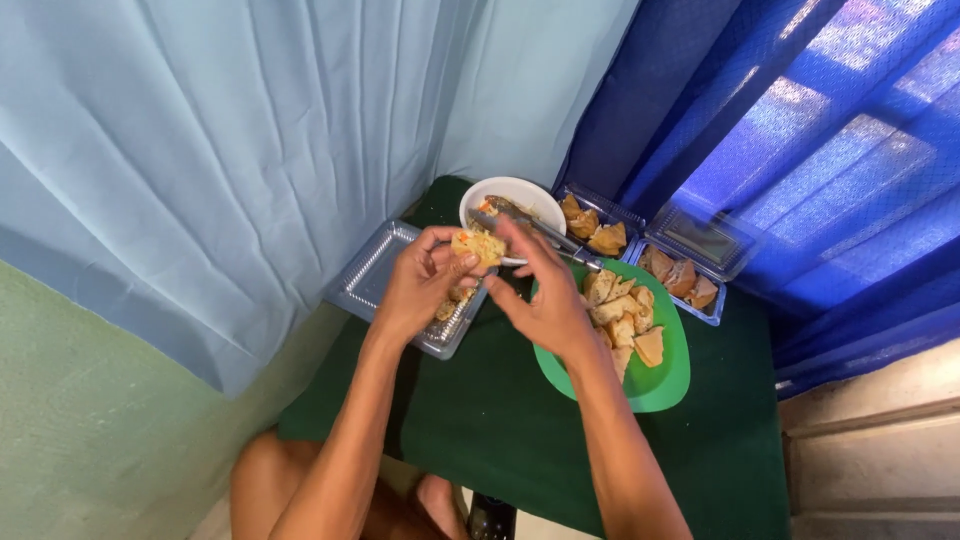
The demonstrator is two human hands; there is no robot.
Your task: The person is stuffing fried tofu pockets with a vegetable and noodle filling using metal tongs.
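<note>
My left hand (422, 282) holds a small square wrapper topped with yellow-orange filling (478, 244) above a clear plastic tray (378, 272). My right hand (545, 295) grips a metal spoon (545, 235) whose far end reaches into a white bowl (528, 194) of filling. The fingertips of the right hand are close to the wrapper. Both hands hover over a small table covered in dark green cloth (520, 430).
A green plate (665, 375) with several folded pastry pieces (622, 315) lies right of my hands. Two clear plastic containers (690, 280) with more pastries (592, 226) stand at the back right. Light blue and dark blue curtains hang behind the table. My knees show below.
</note>
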